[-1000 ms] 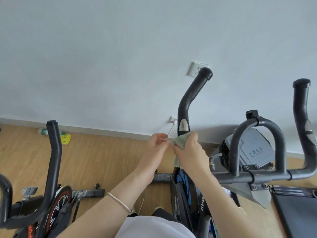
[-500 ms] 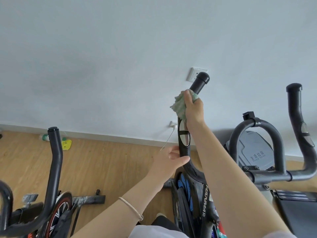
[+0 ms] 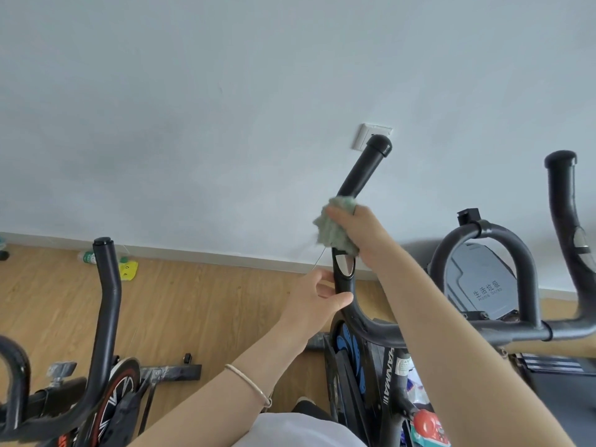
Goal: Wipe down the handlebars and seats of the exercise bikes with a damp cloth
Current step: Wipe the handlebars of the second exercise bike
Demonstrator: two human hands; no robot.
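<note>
A black exercise-bike handlebar (image 3: 362,175) rises in front of me, its left horn ending near a wall socket. My right hand (image 3: 364,233) presses a green cloth (image 3: 332,229) around that horn, about midway up, just above the silver pulse sensor (image 3: 345,264). My left hand (image 3: 314,300) grips the same horn lower down, thumb across the tube. The right horn (image 3: 562,201) and the inner loop (image 3: 483,233) stand to the right. The seat is out of view.
A second bike's handlebar (image 3: 108,295) and red-rimmed flywheel (image 3: 116,401) stand at the left. A grey bin lid (image 3: 483,285) sits behind the loop. A yellow object (image 3: 128,270) and a bottle (image 3: 87,257) lie by the skirting on the wooden floor. White wall ahead.
My right hand with the cloth went up from near the sensor to the horn's tip, then slid back down to mid-horn. My left hand let go of the cloth and took the lower tube.
</note>
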